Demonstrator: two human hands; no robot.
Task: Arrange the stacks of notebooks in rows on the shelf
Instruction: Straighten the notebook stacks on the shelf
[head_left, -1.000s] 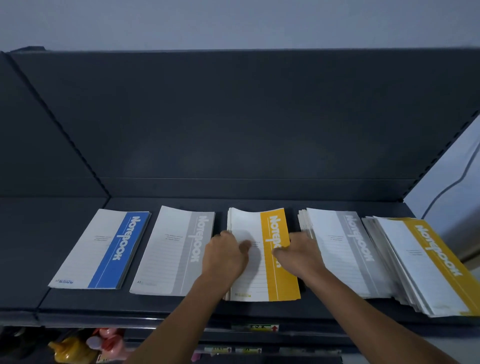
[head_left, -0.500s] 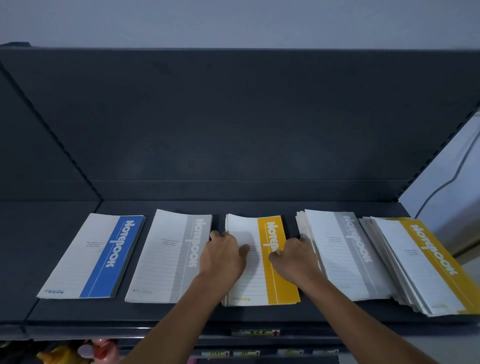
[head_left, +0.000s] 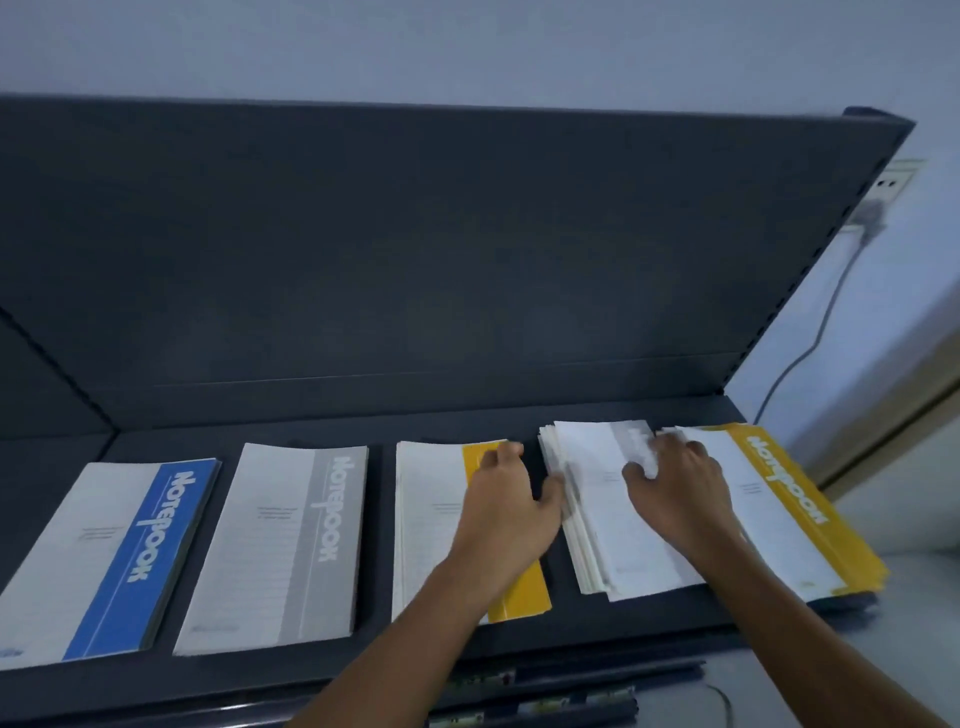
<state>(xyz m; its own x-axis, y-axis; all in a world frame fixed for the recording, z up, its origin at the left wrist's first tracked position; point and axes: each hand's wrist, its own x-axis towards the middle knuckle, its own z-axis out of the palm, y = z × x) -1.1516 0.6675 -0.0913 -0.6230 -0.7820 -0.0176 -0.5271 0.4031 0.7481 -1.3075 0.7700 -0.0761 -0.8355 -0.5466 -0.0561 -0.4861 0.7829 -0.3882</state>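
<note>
Five notebook stacks lie in a row on the dark shelf (head_left: 457, 423). From the left they are a blue stack (head_left: 119, 556), a grey stack (head_left: 280, 540), a yellow stack (head_left: 426, 525), a fanned-out grey stack (head_left: 597, 525) and a yellow stack (head_left: 795, 514) at the right end. My left hand (head_left: 506, 504) hovers over the middle yellow stack, its thumb against the left edge of the fanned grey stack. My right hand (head_left: 675, 488) rests on that grey stack with bent fingers at its right side, next to the overlapping yellow stack. The image is blurred around the right hand.
The shelf's tall dark back panel (head_left: 415, 249) rises behind the stacks. A wall socket (head_left: 893, 182) with a cable hanging down sits beyond the right end. Price labels (head_left: 483, 680) run along a lower shelf edge below my arms.
Both hands left the middle yellow stack and moved right to the fanned grey stack. The view swung to the right.
</note>
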